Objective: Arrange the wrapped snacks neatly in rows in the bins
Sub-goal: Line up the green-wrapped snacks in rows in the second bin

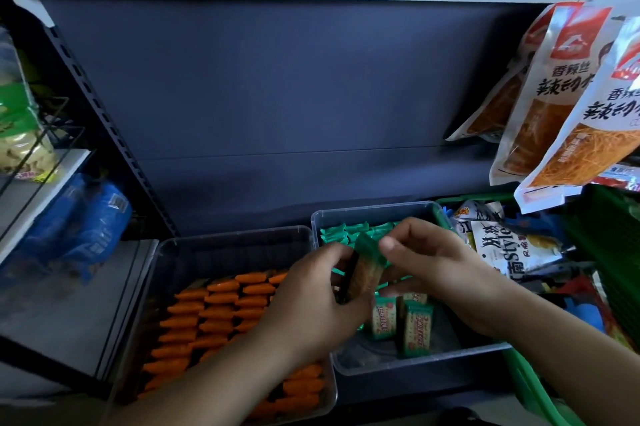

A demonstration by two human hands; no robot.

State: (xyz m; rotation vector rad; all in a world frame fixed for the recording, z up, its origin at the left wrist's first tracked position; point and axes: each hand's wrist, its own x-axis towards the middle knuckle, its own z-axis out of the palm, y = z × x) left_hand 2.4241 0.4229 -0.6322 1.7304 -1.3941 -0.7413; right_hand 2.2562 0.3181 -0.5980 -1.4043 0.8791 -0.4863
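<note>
Two clear plastic bins sit side by side on a dark shelf. The left bin point(221, 245) holds several orange-wrapped snacks point(214, 308) laid in rows. In the right bin point(374, 214) green-wrapped snacks point(346, 230) line the back, and a few more point(417, 327) stand upright near the front. My left hand point(311, 301) grips a small stack of green-wrapped snacks point(367, 270) above the right bin's left side. My right hand point(436, 266) pinches the top of that same stack from the right.
A green basket point(526, 377) at the right holds mixed snack packets point(509, 245). Large white and orange bags point(554, 96) hang at the upper right. Blue packets point(79, 228) and a wire rack with a green bag point(20, 114) stand at the left. A dark back panel rises behind.
</note>
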